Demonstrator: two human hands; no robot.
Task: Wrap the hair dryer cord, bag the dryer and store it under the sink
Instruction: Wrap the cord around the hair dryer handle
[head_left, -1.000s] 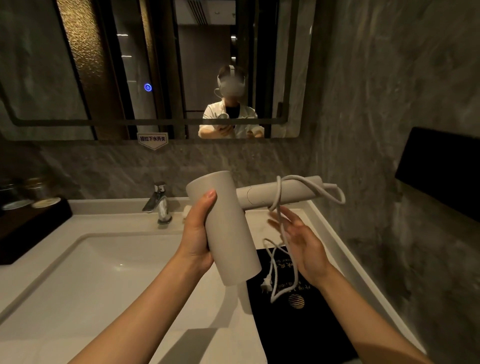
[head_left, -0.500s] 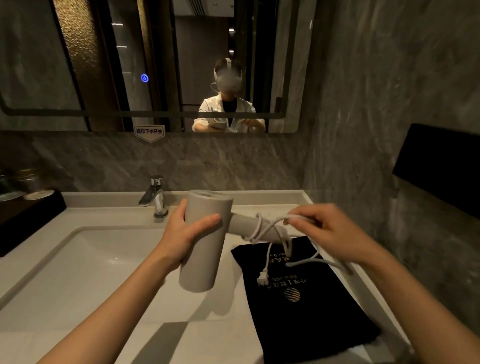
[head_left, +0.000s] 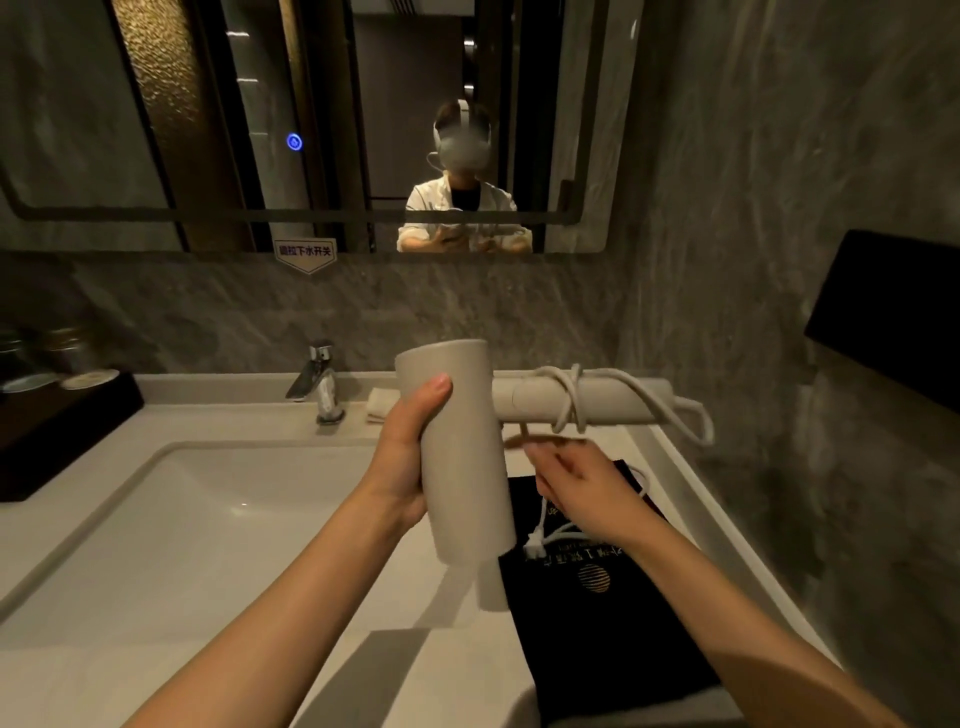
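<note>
My left hand (head_left: 408, 457) grips the barrel of a beige hair dryer (head_left: 462, 452), held above the counter with its handle pointing right. The white cord (head_left: 574, 400) makes a couple of turns around the handle and loops off its end. My right hand (head_left: 587, 488) is below the handle, holding the loose cord; the plug (head_left: 532, 545) dangles under it. A black drawstring bag (head_left: 597, 623) with a gold logo lies flat on the counter beneath.
A white basin (head_left: 208, 519) and chrome faucet (head_left: 319, 382) are to the left. A dark tray (head_left: 57, 426) with jars sits at far left. A stone wall and a black box (head_left: 893, 317) close the right side. A mirror hangs above.
The dryer has been lifted higher. My right hand came off the top of the handle and swung down beneath it with the cord, adding a turn around the handle.
</note>
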